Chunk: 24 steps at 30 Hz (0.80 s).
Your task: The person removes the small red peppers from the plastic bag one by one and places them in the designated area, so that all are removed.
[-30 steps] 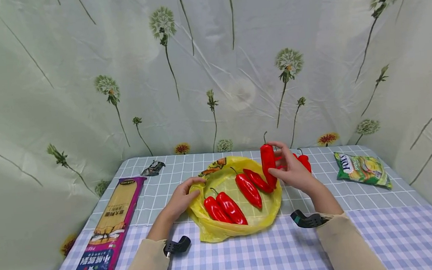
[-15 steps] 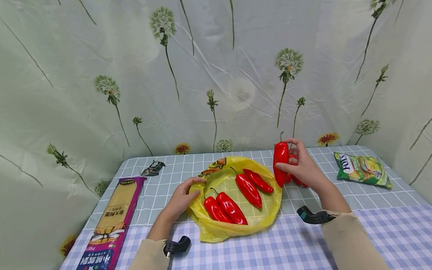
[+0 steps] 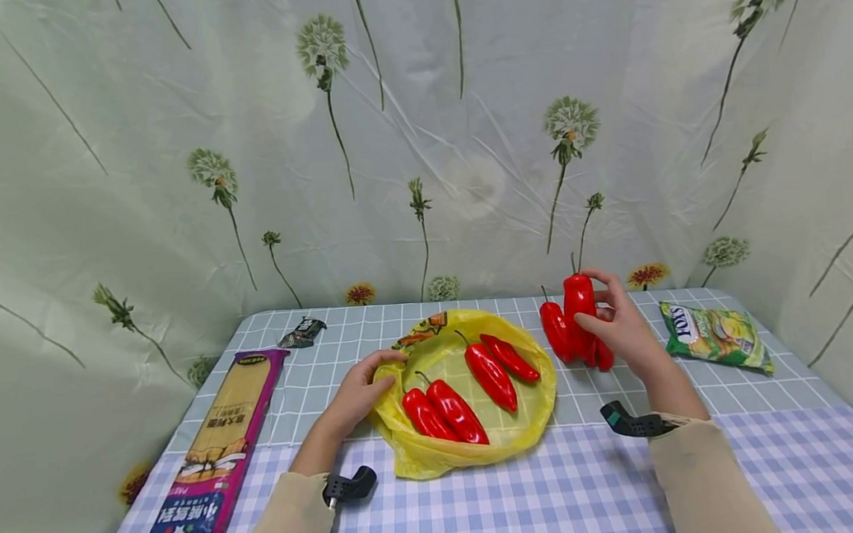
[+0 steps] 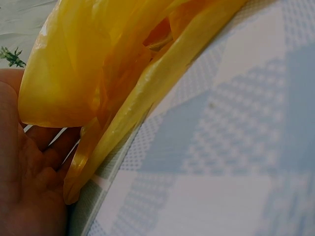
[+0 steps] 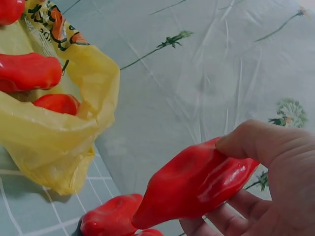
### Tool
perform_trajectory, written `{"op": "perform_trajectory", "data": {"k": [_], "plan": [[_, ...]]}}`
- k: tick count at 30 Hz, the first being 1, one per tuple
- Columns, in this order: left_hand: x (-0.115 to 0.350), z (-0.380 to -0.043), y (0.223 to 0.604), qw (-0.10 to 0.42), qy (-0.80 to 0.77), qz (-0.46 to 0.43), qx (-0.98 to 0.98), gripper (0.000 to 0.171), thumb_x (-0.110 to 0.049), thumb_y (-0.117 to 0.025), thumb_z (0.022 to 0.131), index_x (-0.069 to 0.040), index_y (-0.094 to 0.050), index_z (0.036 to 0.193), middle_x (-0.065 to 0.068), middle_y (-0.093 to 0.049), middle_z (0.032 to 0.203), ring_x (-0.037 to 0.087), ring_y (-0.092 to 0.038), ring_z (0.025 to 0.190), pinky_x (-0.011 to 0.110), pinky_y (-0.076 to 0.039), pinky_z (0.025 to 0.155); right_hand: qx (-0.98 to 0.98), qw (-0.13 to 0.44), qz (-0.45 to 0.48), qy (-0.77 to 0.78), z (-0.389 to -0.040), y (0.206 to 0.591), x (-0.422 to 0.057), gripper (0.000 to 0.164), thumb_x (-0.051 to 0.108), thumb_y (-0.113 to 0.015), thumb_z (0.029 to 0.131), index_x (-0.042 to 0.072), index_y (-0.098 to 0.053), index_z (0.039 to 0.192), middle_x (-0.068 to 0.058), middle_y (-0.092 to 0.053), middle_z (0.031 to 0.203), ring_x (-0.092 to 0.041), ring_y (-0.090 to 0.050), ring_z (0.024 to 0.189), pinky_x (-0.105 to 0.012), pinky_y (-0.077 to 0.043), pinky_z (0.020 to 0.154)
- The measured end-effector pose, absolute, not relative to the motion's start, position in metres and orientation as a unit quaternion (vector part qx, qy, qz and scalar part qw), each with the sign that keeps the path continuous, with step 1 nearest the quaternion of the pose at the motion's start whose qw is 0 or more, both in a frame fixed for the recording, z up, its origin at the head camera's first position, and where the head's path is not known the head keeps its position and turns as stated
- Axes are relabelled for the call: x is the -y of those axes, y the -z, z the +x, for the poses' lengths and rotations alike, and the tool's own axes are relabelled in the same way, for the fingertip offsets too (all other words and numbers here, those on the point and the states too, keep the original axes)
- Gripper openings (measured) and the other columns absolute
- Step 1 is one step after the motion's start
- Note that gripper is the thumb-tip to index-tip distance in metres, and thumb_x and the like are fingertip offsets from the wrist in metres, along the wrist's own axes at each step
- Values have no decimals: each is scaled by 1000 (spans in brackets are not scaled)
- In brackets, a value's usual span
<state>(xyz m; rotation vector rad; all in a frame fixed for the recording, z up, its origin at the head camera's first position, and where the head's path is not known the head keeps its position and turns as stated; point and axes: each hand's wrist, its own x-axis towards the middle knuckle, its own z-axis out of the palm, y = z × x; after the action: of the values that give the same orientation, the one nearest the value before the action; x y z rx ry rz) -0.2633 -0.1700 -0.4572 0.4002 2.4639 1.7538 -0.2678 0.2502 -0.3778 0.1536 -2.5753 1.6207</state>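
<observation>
My right hand [image 3: 622, 327] grips a red pepper [image 3: 579, 299] between thumb and fingers, above other red peppers [image 3: 556, 332] on the table to the right of the bag. In the right wrist view the held pepper [image 5: 192, 182] tilts, with the thumb on top and fingers beneath. A yellow plastic bag [image 3: 470, 460] lies open in the middle, its rim rolled into a ring. Several red peppers [image 3: 490, 376] lie inside it. At its left rim, my left hand [image 3: 357, 393] holds the plastic; in the left wrist view, yellow film [image 4: 64, 93] covers part of the fingers.
A long pasta packet [image 3: 216, 446] lies on the left, near a small black wrapper [image 3: 302, 333]. To the right is a green FOX'S bag [image 3: 717, 335]. A flower-printed curtain [image 3: 462, 132] rises behind the checked tabletop [image 3: 532, 507].
My right hand has carried the red pepper from above the bag's right rim further right, over the peppers on the table. The left hand and bag stay in place.
</observation>
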Motion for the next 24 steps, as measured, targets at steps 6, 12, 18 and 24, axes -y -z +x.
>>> {"op": "perform_trajectory", "data": {"k": [6,12,18,24], "plan": [[170,-263,457,47,-576,135,-805,37,-3,-52,95,-11,-61,131,12,-53,147,29,-47,134,14,-48,92,849,49,23,-526,-269,381,-256,79,18,-61,97,30,-15,160,-25,-37,151,-38,-45,125,-26,-53,84],[171,-264,457,47,-574,137,-806,37,-3,-52,95,-11,-61,131,12,-53,146,29,-48,132,14,-48,91,832,35,8,-553,-270,380,-260,75,13,-54,99,33,-15,160,-25,-32,155,-39,-45,124,-21,-51,80],[172,-265,458,43,-570,135,-809,37,-5,-53,96,-12,-61,131,11,-53,147,29,-48,133,32,-50,103,830,26,-1,-557,-271,381,-265,73,9,-47,98,35,-18,159,-24,-23,162,-47,-39,135,-33,-52,90],[171,-263,457,48,-570,133,-810,37,-5,-53,96,-12,-61,132,11,-52,148,29,-48,134,35,-50,105,838,32,-9,-544,-270,385,-271,72,12,-51,98,32,-19,160,-25,-22,162,-48,-38,136,-29,-52,87]]}}
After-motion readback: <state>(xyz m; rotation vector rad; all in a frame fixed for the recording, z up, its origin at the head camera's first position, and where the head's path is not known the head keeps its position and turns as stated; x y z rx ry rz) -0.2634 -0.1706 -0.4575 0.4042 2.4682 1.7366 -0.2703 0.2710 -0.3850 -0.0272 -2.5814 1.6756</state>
